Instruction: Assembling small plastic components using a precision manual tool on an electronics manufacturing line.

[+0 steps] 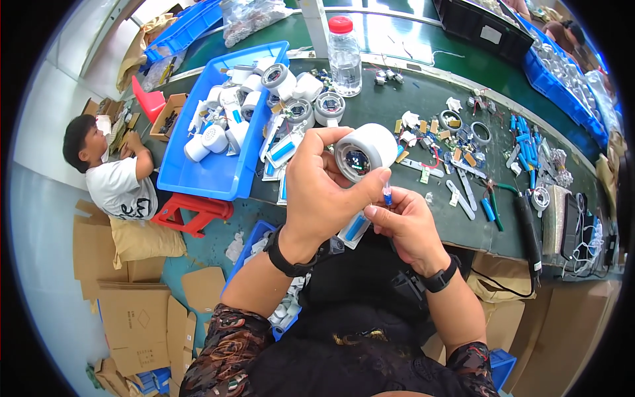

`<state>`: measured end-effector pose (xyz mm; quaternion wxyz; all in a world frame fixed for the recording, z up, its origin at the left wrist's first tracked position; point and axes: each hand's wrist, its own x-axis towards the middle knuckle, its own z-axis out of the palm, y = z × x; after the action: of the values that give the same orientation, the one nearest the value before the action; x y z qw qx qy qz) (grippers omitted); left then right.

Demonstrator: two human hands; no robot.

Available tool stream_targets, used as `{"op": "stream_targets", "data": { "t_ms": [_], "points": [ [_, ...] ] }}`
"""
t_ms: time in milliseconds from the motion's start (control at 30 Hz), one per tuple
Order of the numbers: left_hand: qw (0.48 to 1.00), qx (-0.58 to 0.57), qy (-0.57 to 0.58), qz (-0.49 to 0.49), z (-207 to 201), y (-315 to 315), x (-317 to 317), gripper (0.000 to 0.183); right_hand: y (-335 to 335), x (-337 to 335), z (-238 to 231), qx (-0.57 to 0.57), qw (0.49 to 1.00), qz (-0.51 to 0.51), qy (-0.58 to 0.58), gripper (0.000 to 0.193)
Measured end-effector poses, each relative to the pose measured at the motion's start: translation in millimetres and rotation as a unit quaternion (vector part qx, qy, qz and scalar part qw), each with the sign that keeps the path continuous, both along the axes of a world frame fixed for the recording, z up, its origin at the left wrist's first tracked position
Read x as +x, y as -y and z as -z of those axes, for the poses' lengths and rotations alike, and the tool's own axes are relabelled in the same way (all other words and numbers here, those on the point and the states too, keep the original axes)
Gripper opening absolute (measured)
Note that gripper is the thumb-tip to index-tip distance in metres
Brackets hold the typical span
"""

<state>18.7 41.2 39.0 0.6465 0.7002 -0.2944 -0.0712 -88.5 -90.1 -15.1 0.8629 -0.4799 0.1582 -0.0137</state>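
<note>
My left hand (331, 188) is closed around a white round plastic housing (376, 147), tilted so its open grey-rimmed end shows a small dark circuit board inside. Just below the housing, my right hand (403, 221) pinches a small clear-and-blue piece (387, 196) between thumb and fingers; its exact kind is too small to tell. Under my hands, a white part with a blue cylindrical cell (355, 228) is partly hidden. Similar white housings (329, 106) stand on the bench beyond my left hand.
A blue bin (231, 188) of white housings stands at the left. A clear bottle with a red cap (344, 59) is behind my hands. Blue cells (526, 142), pliers (493, 202) and loose parts lie rightward. A seated person (119, 165) works at far left, by a red stool (192, 213).
</note>
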Motion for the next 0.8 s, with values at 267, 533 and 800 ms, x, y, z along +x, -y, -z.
{"op": "stream_targets", "data": {
  "t_ms": [267, 533, 800],
  "points": [
    [0.999, -0.024, -0.023, 0.010, 0, -1, 1, 0.059, -2, 1, 0, 0.011, 1.000, -0.012, 0.001, 0.014],
    [0.999, -0.027, -0.022, 0.010, 1, -4, 6, 0.057, -6, 6, -3, 0.003, 1.000, -0.017, 0.000, 0.013],
    [0.999, -0.016, -0.033, 0.008, 3, -8, 10, 0.055, -9, 10, -2, -0.004, 1.000, -0.022, 0.000, 0.013]
  ]
}}
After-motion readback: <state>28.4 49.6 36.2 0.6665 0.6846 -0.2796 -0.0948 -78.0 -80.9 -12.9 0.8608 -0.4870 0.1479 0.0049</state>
